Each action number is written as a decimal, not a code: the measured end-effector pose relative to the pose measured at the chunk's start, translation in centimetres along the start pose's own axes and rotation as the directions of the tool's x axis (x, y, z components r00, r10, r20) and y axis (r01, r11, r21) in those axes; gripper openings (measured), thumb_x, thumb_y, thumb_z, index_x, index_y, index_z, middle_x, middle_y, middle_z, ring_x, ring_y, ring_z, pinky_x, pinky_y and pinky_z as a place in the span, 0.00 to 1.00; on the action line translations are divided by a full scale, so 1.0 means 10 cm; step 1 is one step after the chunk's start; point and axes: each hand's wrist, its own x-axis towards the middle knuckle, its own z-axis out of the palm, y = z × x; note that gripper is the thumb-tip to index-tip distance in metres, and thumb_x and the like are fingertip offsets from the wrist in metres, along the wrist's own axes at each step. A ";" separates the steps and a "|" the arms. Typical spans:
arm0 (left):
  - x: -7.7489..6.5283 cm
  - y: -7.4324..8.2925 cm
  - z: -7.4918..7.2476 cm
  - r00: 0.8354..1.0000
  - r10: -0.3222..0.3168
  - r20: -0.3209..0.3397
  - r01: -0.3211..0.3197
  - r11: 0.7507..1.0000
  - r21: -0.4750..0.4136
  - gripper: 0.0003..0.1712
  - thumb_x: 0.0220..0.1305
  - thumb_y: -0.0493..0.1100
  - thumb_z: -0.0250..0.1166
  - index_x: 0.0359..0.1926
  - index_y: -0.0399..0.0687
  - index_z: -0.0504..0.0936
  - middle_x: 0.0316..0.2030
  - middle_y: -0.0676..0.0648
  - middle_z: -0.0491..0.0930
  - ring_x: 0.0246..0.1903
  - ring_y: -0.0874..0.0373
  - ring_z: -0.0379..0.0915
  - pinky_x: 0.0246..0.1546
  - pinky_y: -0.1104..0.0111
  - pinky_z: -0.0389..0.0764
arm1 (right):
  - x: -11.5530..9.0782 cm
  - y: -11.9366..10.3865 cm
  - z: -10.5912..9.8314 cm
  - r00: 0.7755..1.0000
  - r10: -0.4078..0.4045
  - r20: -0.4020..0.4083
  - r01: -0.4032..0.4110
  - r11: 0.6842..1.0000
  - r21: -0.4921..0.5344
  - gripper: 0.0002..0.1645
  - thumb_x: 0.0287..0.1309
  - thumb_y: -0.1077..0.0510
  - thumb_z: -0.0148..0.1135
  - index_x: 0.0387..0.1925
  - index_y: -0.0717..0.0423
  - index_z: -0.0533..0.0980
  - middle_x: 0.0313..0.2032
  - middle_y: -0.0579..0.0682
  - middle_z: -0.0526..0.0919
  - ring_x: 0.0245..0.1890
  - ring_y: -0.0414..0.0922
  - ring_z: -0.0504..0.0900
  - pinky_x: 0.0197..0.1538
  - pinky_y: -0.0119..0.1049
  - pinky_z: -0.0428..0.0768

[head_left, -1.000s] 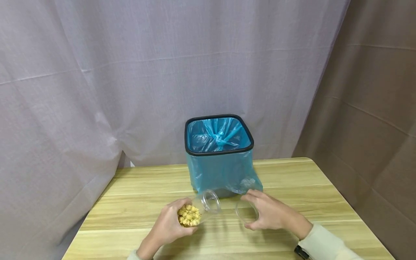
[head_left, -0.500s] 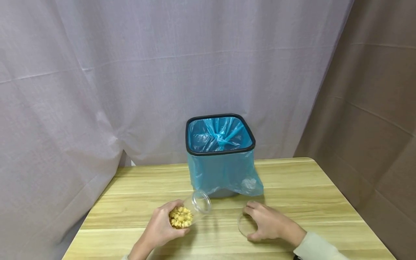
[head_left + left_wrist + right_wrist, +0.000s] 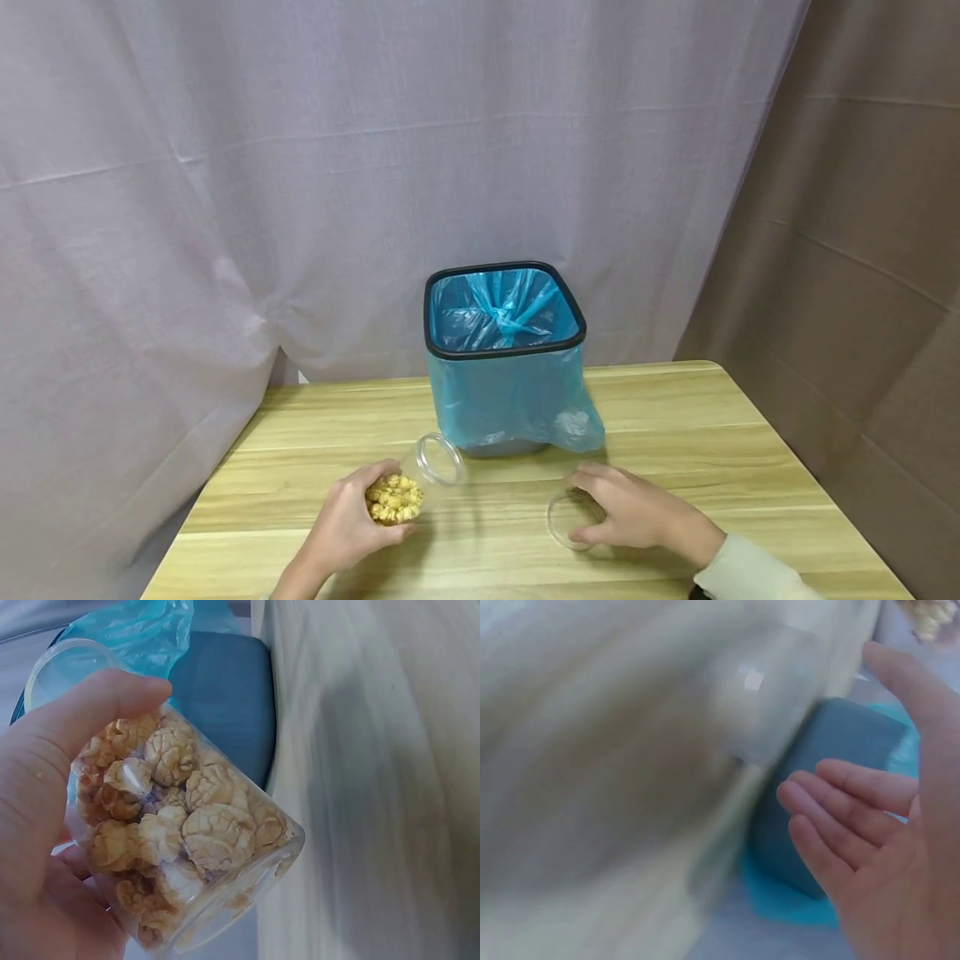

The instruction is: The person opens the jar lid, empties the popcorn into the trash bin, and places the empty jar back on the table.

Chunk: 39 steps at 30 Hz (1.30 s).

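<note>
My left hand [image 3: 341, 521] grips a clear plastic jar [image 3: 413, 482] by its lower part, thumb on one side and fingers on the other. Yellow popcorn [image 3: 394, 500] fills the jar's bottom half, and its uncovered mouth tilts up toward the bin. In the left wrist view the popcorn [image 3: 180, 802] shows through the wall. A clear round lid [image 3: 567, 523] is on the table at my right hand [image 3: 637, 510]. In the right wrist view the right fingers [image 3: 840, 825] are spread from the thumb, apart from the blurred lid [image 3: 769, 697].
A bin with a black rim [image 3: 510, 350] and a blue bag [image 3: 510, 400] stands at the table's back edge, between and beyond both hands. The wood-grain table [image 3: 300, 442] is bordered by a grey curtain [image 3: 300, 167] behind and a brownish one [image 3: 862, 292] at the right.
My left hand has drawn the jar leftward, away from the bin. The right hand has lowered the lid to the table and its fingers have come off it.
</note>
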 end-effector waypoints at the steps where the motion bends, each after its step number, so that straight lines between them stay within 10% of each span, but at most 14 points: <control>1: 0.00 0.00 -0.03 1.000 -0.001 -0.007 0.001 1.000 0.009 0.45 0.35 0.44 0.90 0.59 0.48 0.83 0.49 0.52 0.88 0.48 0.59 0.85 0.52 0.70 0.87 | -0.01 -0.02 -0.07 1.000 -0.009 -0.002 0.009 1.000 0.021 0.41 0.62 0.32 0.71 0.64 0.57 0.79 0.61 0.52 0.83 0.60 0.52 0.84 0.59 0.50 0.87; 6: 0.05 -0.01 -0.19 0.997 0.051 -0.052 -0.047 0.997 0.069 0.43 0.35 0.42 0.89 0.58 0.49 0.84 0.47 0.53 0.89 0.45 0.62 0.85 0.49 0.69 0.88 | -0.06 -0.16 -0.46 0.980 -0.124 -0.155 0.123 0.992 -0.010 0.32 0.68 0.35 0.66 0.62 0.51 0.81 0.57 0.45 0.86 0.57 0.45 0.86 0.56 0.45 0.89; 12: 0.17 0.04 -0.44 0.987 0.130 -0.094 -0.116 0.983 0.143 0.43 0.36 0.44 0.89 0.58 0.47 0.84 0.46 0.52 0.89 0.43 0.62 0.84 0.45 0.69 0.88 | -0.04 -0.34 -1.05 0.870 -0.223 -0.439 0.170 0.973 -0.158 0.25 0.60 0.50 0.77 0.57 0.51 0.83 0.54 0.45 0.88 0.55 0.45 0.88 0.54 0.49 0.90; 15: 0.25 0.09 -0.57 0.980 0.167 -0.110 -0.146 0.974 0.173 0.42 0.36 0.45 0.89 0.58 0.45 0.84 0.46 0.50 0.89 0.43 0.60 0.85 0.44 0.68 0.88 | 0.02 -0.39 -1.36 0.850 -0.186 -0.494 0.111 0.978 -0.176 0.29 0.60 0.53 0.76 0.62 0.54 0.80 0.58 0.49 0.87 0.57 0.49 0.86 0.56 0.54 0.89; 27: 0.68 0.33 -1.14 0.960 0.243 -0.141 -0.194 0.936 0.294 0.38 0.40 0.46 0.88 0.55 0.44 0.84 0.43 0.46 0.90 0.39 0.55 0.85 0.39 0.63 0.87 | 0.47 -0.22 -1.87 0.958 0.053 -0.281 -0.115 0.971 -0.209 0.54 0.71 0.32 0.59 0.84 0.53 0.51 0.84 0.56 0.53 0.83 0.60 0.55 0.81 0.65 0.60; 39: 1.09 0.62 -1.46 0.969 0.237 -0.065 -0.201 0.917 0.345 0.31 0.43 0.47 0.86 0.50 0.48 0.84 0.39 0.47 0.89 0.37 0.54 0.83 0.38 0.61 0.84 | 0.91 -0.02 -1.87 0.976 0.095 -0.194 -0.146 0.952 -0.269 0.56 0.75 0.26 0.45 0.85 0.57 0.45 0.85 0.58 0.45 0.86 0.59 0.45 0.86 0.60 0.48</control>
